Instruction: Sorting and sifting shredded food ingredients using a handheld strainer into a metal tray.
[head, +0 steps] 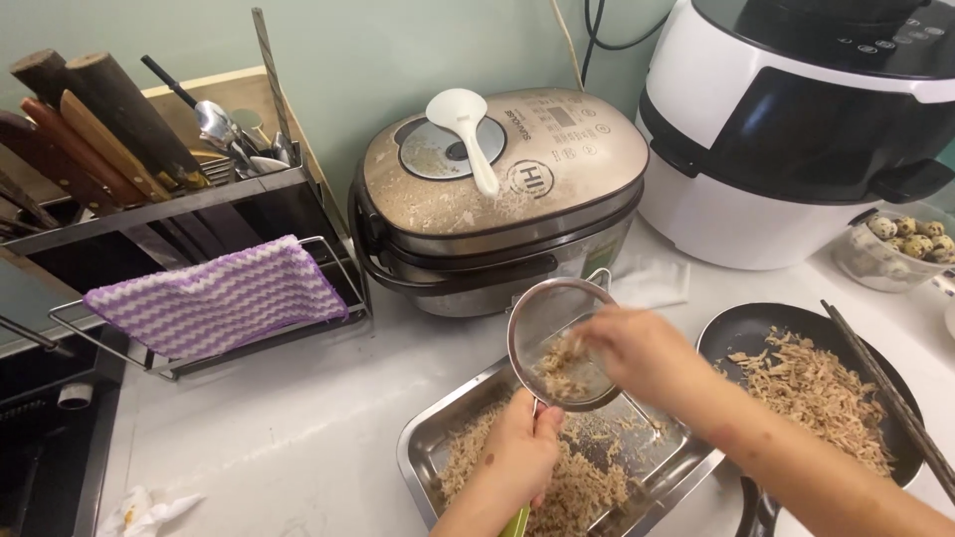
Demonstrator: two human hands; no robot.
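Sieve held over steel tray w/ left hand fisted on its handle, so fine shreds drop into tray. Right hand, fingers curled inside mesh, rubs shredded meat. 1 black pan alongside holds coarser shreds.

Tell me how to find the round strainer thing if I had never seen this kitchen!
Start at the big gold rice cooker at the back of the white counter. Just in front of it lies a shiny metal tray of shredded meat, and the sieve is held over that tray by the left hand while the right hand reaches inside. It is the only round wire-mesh thing; the black pan beside it is solid.
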